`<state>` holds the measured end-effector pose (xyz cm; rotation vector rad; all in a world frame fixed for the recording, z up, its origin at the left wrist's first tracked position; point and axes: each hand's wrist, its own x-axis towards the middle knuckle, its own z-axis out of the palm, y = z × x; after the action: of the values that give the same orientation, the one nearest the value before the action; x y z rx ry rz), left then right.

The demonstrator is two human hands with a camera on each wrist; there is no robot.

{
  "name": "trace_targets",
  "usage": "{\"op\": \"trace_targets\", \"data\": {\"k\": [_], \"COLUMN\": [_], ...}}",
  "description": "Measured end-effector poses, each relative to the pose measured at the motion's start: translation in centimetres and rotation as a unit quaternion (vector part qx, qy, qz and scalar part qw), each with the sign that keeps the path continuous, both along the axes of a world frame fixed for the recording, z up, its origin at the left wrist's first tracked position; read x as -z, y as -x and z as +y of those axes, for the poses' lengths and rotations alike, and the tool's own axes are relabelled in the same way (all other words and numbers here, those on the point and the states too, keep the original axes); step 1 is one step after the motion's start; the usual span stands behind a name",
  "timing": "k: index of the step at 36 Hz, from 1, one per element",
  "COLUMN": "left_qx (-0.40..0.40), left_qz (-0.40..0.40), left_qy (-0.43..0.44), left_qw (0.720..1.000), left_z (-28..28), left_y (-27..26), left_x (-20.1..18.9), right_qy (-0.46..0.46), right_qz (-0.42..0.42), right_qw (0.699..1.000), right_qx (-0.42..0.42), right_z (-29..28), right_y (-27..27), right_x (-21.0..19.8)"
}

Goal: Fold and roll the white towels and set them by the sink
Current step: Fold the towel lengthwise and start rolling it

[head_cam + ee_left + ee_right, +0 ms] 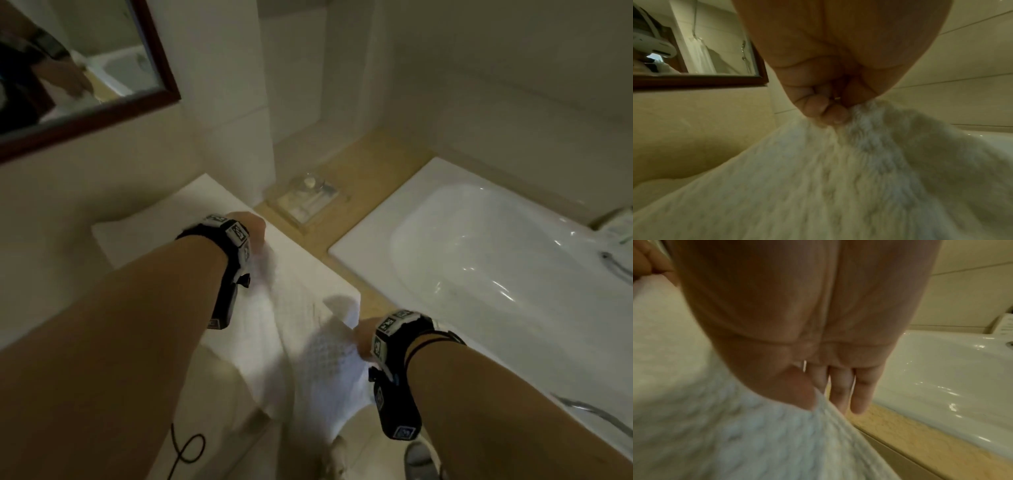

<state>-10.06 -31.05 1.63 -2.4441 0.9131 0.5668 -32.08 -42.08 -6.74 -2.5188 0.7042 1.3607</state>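
A white waffle-textured towel (308, 329) lies over the countertop to the left of the sink (479, 260) and hangs off the front edge. My left hand (251, 224) grips the towel's far part, fingers curled into the cloth (859, 126). My right hand (363, 337) pinches the near edge of the towel (777, 434) between thumb and fingers, close to the sink's left rim. A flat white towel layer (164, 212) lies spread underneath toward the wall.
A clear tray of small toiletries (308, 200) sits on the beige counter (370, 171) behind the towel. A dark-framed mirror (102, 113) hangs at upper left. Tap fittings (613, 263) stand at the sink's right. The floor shows below the counter edge.
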Motion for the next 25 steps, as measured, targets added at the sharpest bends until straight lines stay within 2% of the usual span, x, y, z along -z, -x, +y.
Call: {"op": "trace_targets", "data": {"k": [2,4,6,9,11,13,16,21,25], "left_qx": [0.009,0.025,0.046,0.07,0.09,0.105,0.145,0.194,0.202], "left_qz": [0.015,0.044,0.045,0.047,0.076,0.126,0.143,0.121,0.136], "left_qy": [0.004,-0.009,-0.031,-0.033,-0.034,-0.04,-0.053,-0.063,-0.041], "left_qw": [1.0,0.999,0.997,0.996,0.992,0.986,0.978,0.971,0.969], "left_z": [-1.1,-2.2,-2.9,-3.1,-3.2,-3.4,-3.8,-4.4,-5.6], "left_y": [-0.1,0.2,0.2,0.1,-0.3,-0.7,-1.2,-2.0,-2.6], "left_x": [1.5,2.9,4.7,6.8,7.6,8.1,8.0,8.4,8.4], "right_qy": [-0.069,-0.142,-0.182,-0.163,-0.123,-0.08,-0.061,-0.085,-0.139], "right_qz": [-0.036,-0.108,-0.156,-0.187,-0.228,-0.228,-0.196,-0.155,-0.169], "right_qw": [0.997,0.98,0.965,0.965,0.965,0.97,0.979,0.984,0.975], "right_qx": [0.028,0.082,0.101,0.085,0.047,0.0,-0.005,-0.008,0.05], "right_z": [-1.0,-1.5,-1.8,-1.7,-1.6,-1.2,-1.0,-1.6,-3.1], "right_y": [-1.0,-2.4,-3.3,-3.9,-4.5,-5.0,-5.5,-6.6,-7.3], "right_x": [0.5,-0.6,-0.7,0.5,1.4,1.8,2.0,1.8,0.8]}}
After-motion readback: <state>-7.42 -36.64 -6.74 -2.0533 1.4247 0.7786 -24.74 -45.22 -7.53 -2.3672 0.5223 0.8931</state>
